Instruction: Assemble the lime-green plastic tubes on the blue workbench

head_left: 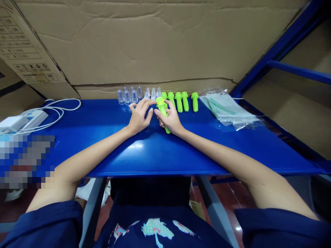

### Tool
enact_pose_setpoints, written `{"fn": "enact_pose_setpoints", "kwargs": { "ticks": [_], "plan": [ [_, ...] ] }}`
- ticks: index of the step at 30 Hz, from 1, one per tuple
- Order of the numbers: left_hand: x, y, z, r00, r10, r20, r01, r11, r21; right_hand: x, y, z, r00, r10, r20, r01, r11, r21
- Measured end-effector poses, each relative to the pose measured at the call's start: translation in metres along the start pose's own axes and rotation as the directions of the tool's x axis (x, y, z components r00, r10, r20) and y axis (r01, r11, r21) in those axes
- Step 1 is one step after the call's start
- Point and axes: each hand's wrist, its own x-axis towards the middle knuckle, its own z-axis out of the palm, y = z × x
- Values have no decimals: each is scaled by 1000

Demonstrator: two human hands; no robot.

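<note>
My right hand [172,119] is closed round a lime-green bolt-shaped piece [162,107] with a wide round head and a narrower stem. It is held tilted, head up, above the blue table; the stem's lower end shows below my fingers. My left hand [141,115] is beside it, fingers stretched and apart, the index fingertip at the head's left edge. Several similar green pieces [179,102] stand in a row just behind my right hand. Behind my left hand are several clear bottle-shaped plastic pieces [126,96] and a few smaller whitish clear ones [153,93].
A clear plastic bag [230,108] with white and green contents lies at the right of the blue table [193,148]. White power adapters [23,122] with a looped cable lie at the left. Cardboard [155,44] walls the back; a blue metal frame [279,48] rises at the right.
</note>
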Motion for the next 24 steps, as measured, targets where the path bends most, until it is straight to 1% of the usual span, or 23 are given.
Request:
{"fn": "enact_pose_setpoints", "kwargs": {
  "ticks": [4, 8, 14, 19, 24],
  "plan": [
    [2, -5, 1, 996, -81, -40, 79, 996, -48, -4, -7, 4, 997, 18, 75, -22, 999, 43],
    [5, -8, -1, 993, -95, -67, 93, 995, -40, -7, -13, 5, 986, 38, 164, -44, 998, 37],
    [8, -13, -6, 997, -59, -55, 58, 998, -22, -10, -14, 3, 976, 48, 212, -55, 998, 24],
    [12, -21, -10, 1000, -3, 25, 4, 999, -38, -12, -13, 1, 971, 89, 221, -96, 995, 20],
    [15, -26, -13, 997, 40, 64, -36, 998, -60, -11, -12, 0, 964, 114, 238, -122, 992, 19]
  ]
}}
